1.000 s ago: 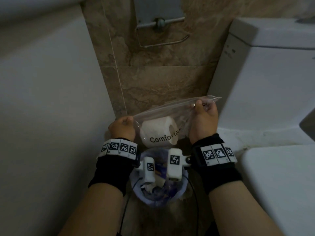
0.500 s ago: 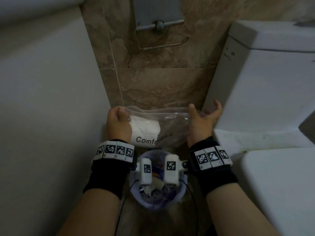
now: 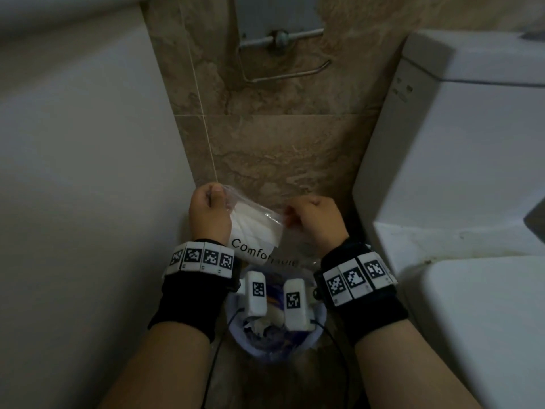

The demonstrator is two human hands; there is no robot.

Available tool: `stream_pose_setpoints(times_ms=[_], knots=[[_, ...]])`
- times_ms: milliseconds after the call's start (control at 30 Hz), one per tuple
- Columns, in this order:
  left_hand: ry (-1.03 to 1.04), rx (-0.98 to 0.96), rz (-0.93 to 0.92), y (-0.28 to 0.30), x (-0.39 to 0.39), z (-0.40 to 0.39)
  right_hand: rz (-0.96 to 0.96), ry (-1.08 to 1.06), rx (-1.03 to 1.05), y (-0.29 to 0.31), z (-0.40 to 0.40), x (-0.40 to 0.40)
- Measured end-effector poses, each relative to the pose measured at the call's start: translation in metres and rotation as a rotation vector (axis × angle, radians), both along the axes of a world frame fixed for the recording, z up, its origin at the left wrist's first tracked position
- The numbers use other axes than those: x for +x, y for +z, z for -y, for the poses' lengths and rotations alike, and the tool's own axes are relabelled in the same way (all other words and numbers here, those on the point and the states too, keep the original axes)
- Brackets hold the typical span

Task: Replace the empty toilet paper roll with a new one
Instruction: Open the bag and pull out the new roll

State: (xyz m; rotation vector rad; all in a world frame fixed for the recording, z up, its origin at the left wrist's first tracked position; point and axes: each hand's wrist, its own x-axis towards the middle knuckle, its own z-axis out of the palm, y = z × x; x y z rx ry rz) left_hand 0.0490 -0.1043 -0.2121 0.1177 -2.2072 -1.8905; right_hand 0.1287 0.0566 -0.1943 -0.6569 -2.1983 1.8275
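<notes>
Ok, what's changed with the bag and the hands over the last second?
The right hand let go of the clear bag, opened, then pinched it again near the left hand. The bag turned, so the roll now lies tilted. The left hand kept its grip; wall holder still bare, bin unmoved.

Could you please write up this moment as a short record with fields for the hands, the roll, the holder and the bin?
left hand: pinching the clear bag's left top edge
right hand: pinching the bag's right top edge
new roll: white, inside the bag
holder: on the tiled wall, wire arm bare
bin: on the floor below the hands, holding scraps
toilet tank: at right
</notes>
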Motion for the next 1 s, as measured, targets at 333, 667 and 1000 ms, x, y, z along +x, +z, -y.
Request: stream_pose_setpoints(times_ms=[333, 667, 1000], knots=[[0.076, -0.077, 0.032, -0.003, -0.006, 0.003, -0.031, 0.105, 0.212, 0.000, 0.000, -0.002], [0.032, 0.106, 0.040, 0.002, -0.003, -0.001, -0.098, 0.127, 0.435, -0.002, 0.002, 0.000], [-0.032, 0.242, 0.035, 0.008, 0.004, -0.002, -0.113, 0.059, 0.316, -0.002, -0.006, -0.003]])
